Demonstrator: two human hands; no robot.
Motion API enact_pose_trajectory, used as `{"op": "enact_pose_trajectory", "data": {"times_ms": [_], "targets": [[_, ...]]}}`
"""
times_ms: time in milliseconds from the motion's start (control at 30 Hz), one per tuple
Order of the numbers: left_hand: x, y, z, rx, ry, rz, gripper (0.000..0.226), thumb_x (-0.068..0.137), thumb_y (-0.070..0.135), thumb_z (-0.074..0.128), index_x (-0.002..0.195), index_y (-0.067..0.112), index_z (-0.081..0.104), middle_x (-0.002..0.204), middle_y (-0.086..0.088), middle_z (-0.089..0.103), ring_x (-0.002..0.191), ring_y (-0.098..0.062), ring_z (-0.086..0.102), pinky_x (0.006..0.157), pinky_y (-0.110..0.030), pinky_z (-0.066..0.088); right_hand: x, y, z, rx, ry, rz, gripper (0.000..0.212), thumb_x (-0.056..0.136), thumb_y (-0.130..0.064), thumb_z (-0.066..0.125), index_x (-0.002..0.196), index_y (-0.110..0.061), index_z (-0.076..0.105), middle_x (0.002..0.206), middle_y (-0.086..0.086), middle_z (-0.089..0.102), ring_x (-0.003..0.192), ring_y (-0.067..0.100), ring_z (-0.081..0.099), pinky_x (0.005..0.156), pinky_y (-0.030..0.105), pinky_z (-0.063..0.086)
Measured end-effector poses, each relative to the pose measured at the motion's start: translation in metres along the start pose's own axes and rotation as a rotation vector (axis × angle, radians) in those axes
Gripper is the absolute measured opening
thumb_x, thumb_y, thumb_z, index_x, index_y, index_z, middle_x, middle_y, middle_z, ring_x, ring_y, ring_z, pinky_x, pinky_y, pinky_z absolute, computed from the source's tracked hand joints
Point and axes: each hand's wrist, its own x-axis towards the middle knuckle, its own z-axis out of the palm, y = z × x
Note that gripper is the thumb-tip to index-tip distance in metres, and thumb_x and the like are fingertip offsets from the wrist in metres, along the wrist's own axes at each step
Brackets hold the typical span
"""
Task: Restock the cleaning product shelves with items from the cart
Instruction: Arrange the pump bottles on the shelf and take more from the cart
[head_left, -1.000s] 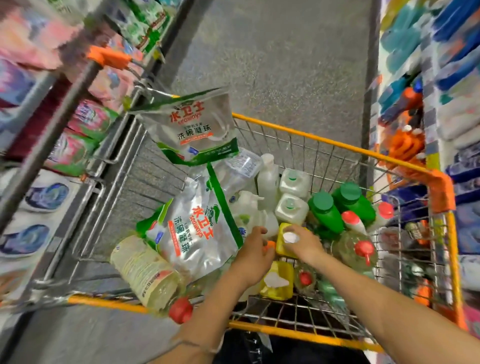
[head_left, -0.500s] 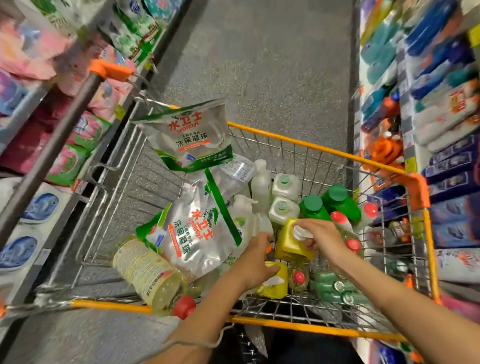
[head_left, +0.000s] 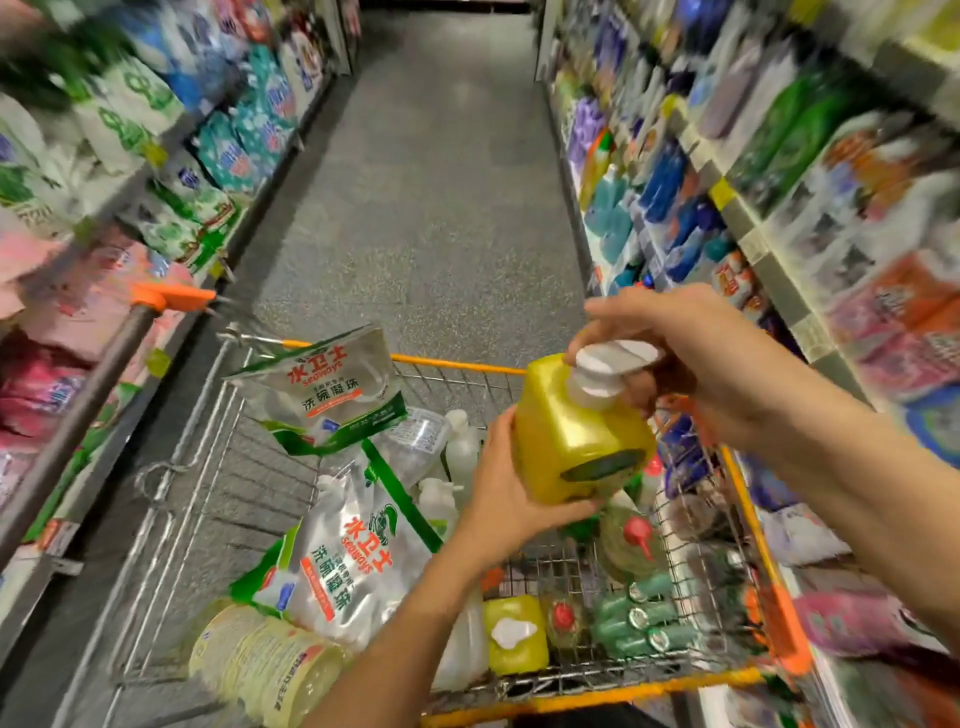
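In the head view, the yellow bottle (head_left: 576, 441) was in the air over the right half of the cart (head_left: 457, 366), clear of the goods lying in it and level with its far rim. The left hand (head_left: 511, 499) cupped the bottle from below and behind, with fingers curled under its base and thumb up its near side, seemingly to carry the weight. The right hand (head_left: 691, 358) curled over the top and gripped the neck below the white pump (head_left: 605, 364), probably to steady the bottle and steer it. Holding it with both hands suited a squat, smooth bottle that could slip.

The bottle's long axis stood close to upright, with the top tipped a little away from the person. The pump end pointed up, and its flat spout pointed right, toward the right shelves (head_left: 675, 197), which were blurred. That was likely where it belonged.

Two silver pouches (head_left: 358, 561) and a second yellow bottle (head_left: 514, 634) lay in the cart below.
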Motion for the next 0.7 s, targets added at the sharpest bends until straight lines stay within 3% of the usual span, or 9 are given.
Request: {"op": "enact_pose_trajectory", "data": {"times_ms": [100,200,267,333,367,433,500,600,700], "targets": [[0.004,0.027,-0.007,-0.078,0.066,0.036,0.095,0.043,0.061,0.086,0.123,0.033,0.043,0.122,0.007,0.057,0.113,-0.011,0.058,0.093,-0.04,0.051,0.001,-0.029,-0.014,-0.006,0.01,-0.088,0.034,0.093,-0.039,0.052,0.09,-0.012,0.072,0.052,-0.002,0.057,0.044,0.014,0.043,0.04,0.017,0.037],[0.009,0.038,-0.013,-0.165,0.044,0.006,0.088,0.043,0.053,0.091,0.118,0.031,0.048,0.118,0.005,0.064,0.109,-0.016,0.063,0.09,-0.046,0.054,0.0,-0.023,-0.041,0.081,-0.014,-0.116,0.047,0.089,-0.059,0.045,0.12,-0.027,0.061,0.071,0.008,0.061,0.06,0.017,0.057,0.051,0.026,0.045],[0.009,0.041,-0.016,-0.215,0.013,-0.028,0.087,0.044,0.044,0.091,0.119,0.028,0.05,0.117,0.005,0.066,0.108,-0.016,0.065,0.09,-0.047,0.054,0.003,0.015,-0.048,0.059,0.008,-0.074,0.046,0.084,-0.067,0.05,0.116,-0.036,0.059,0.084,0.006,0.066,0.07,0.017,0.059,0.057,0.028,0.047],[0.007,0.043,-0.017,-0.281,-0.001,-0.069,0.086,0.042,0.04,0.09,0.118,0.024,0.052,0.115,0.002,0.068,0.105,-0.018,0.066,0.088,-0.047,0.055,0.004,0.072,-0.049,0.065,0.025,-0.004,0.041,0.077,-0.068,0.056,0.103,-0.037,0.06,0.083,0.0,0.068,0.075,0.018,0.06,0.06,0.023,0.047],[0.007,0.045,-0.017,-0.325,-0.01,-0.098,0.086,0.041,0.038,0.09,0.117,0.023,0.053,0.114,0.0,0.069,0.103,-0.02,0.068,0.086,-0.046,0.056,-0.001,0.098,-0.042,0.086,0.009,-0.012,0.044,0.077,-0.067,0.058,0.108,-0.036,0.058,0.09,-0.002,0.07,0.082,0.019,0.062,0.064,0.022,0.047],[0.008,0.048,-0.014,-0.427,-0.032,-0.16,0.088,0.039,0.035,0.088,0.117,0.02,0.052,0.112,-0.006,0.069,0.098,-0.023,0.07,0.081,-0.042,0.058,-0.015,0.125,-0.013,0.17,-0.072,-0.04,0.074,0.071,-0.074,0.062,0.135,-0.041,0.042,0.119,-0.019,0.065,0.107,0.006,0.064,0.079,0.024,0.052],[0.008,0.051,-0.011,-0.508,-0.072,-0.214,0.091,0.04,0.034,0.087,0.121,0.015,0.05,0.112,-0.01,0.07,0.097,-0.026,0.07,0.078,-0.041,0.058,-0.031,0.129,0.017,0.289,-0.024,-0.07,0.095,0.059,-0.082,0.064,0.14,-0.047,0.028,0.124,-0.032,0.058,0.115,-0.003,0.058,0.082,0.021,0.053],[0.005,0.055,-0.009,-0.55,-0.129,-0.247,0.093,0.045,0.037,0.086,0.127,0.014,0.048,0.113,-0.01,0.07,0.099,-0.028,0.07,0.082,-0.046,0.057,-0.037,0.132,0.034,0.297,0.112,-0.168,0.103,0.058,-0.086,0.061,0.144,-0.043,0.025,0.127,-0.028,0.058,0.116,0.002,0.059,0.08,0.022,0.054],[-0.004,0.063,-0.011,-0.547,-0.187,-0.215,0.09,0.047,0.041,0.082,0.126,0.015,0.05,0.11,-0.006,0.072,0.097,-0.024,0.07,0.078,-0.039,0.058,-0.048,0.125,0.045,0.322,0.213,-0.196,0.103,0.06,-0.083,0.061,0.146,-0.039,0.027,0.129,-0.02,0.059,0.114,0.007,0.062,0.077,0.024,0.055]]}}
